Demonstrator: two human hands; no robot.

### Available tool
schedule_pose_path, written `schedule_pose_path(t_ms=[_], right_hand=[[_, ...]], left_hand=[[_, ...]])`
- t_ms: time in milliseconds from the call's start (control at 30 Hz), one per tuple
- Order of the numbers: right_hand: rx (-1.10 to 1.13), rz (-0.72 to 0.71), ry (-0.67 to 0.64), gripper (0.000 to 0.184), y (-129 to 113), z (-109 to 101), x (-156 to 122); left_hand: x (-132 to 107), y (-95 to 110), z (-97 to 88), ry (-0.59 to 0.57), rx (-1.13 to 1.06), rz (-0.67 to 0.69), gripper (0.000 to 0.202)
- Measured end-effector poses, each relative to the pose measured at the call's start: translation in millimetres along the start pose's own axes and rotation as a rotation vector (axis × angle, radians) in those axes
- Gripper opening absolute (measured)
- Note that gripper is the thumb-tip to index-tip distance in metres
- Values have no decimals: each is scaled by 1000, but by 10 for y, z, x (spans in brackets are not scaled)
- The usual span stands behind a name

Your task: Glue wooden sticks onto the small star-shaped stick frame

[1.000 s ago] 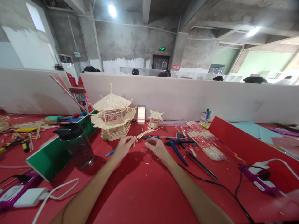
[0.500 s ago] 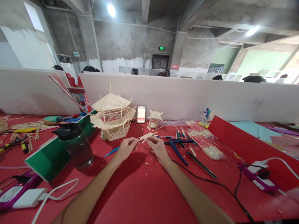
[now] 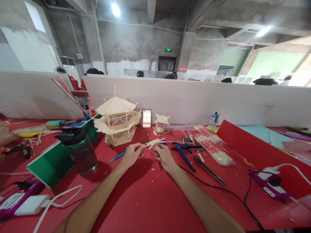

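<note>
Both my hands meet over the middle of the red table, fingertips at a small piece made of pale wooden sticks (image 3: 155, 141). My left hand (image 3: 132, 154) pinches its left end between thumb and fingers. At its near right side my right hand (image 3: 165, 156) grips it with thumb and index finger, the other fingers curled below. Behind the hands stand a large two-tiered stick pavilion (image 3: 116, 119) on the left and a small stick pavilion (image 3: 161, 123). A blue pen (image 3: 117, 157) lies beside my left wrist, and a blue-handled cutter (image 3: 184, 155) lies right of my right hand.
A dark water bottle (image 3: 79, 152) stands left by a green panel (image 3: 51, 168). To the right lie bagged sticks (image 3: 213, 147), a black rod-like tool (image 3: 210, 171) and a black cable (image 3: 218, 189). Purple power strips (image 3: 268, 186) sit at both sides. Another person's blurred hand (image 3: 6, 136) shows far left.
My right hand's fingers have shifted slightly at the stick piece; my left hand keeps its pinch. Another person's hand has come into view at the far left edge.
</note>
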State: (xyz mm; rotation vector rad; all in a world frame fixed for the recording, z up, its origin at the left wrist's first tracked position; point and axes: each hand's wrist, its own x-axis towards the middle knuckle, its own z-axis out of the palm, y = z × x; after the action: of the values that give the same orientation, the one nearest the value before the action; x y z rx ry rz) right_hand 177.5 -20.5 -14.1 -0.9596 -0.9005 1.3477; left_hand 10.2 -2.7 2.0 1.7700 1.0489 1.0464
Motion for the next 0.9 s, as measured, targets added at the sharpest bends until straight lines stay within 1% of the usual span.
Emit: schedule_pose_path(t_ms=[67, 167, 233, 300, 367, 433, 467, 567, 667, 767, 833, 900], right_hand=[[-119, 21, -109, 22, 6, -15, -16], [-326, 59, -342, 17, -28, -32, -81], [-424, 86, -476, 15, -86, -37, -143], [-491, 130, -570, 13, -153, -43, -198], [-521, 165, -613, 14, -201, -53, -225], [-505, 150, -573, 17, -211, -67, -211], [-483, 117, -523, 19, -201, -75, -189], [-413, -60, -305, 23, -142, -99, -84], [-448, -268, -133, 21, -95, -108, 5], [-557, -382, -76, 22, -84, -86, 18], [-593, -407, -80, 22, -81, -55, -2], [-582, -436, -76, 21, -71, -24, -21]], left_hand=[[9, -11, -9, 12, -25, 3, 43], [27, -29, -31, 42, -77, 11, 43], [37, -38, -48, 65, -99, 8, 43], [44, -45, -63, 83, -113, 1, 43], [49, -51, -72, 98, -127, -8, 44], [53, -53, -74, 106, -136, -15, 45], [54, -53, -73, 107, -135, -17, 45], [48, -39, -62, 99, -111, -9, 46], [30, -4, -45, 89, -79, -5, 45], [11, 33, -24, 69, -53, -5, 45], [2, 42, -10, 64, -24, -3, 45], [-1, 39, 3, 61, 4, -2, 46]])
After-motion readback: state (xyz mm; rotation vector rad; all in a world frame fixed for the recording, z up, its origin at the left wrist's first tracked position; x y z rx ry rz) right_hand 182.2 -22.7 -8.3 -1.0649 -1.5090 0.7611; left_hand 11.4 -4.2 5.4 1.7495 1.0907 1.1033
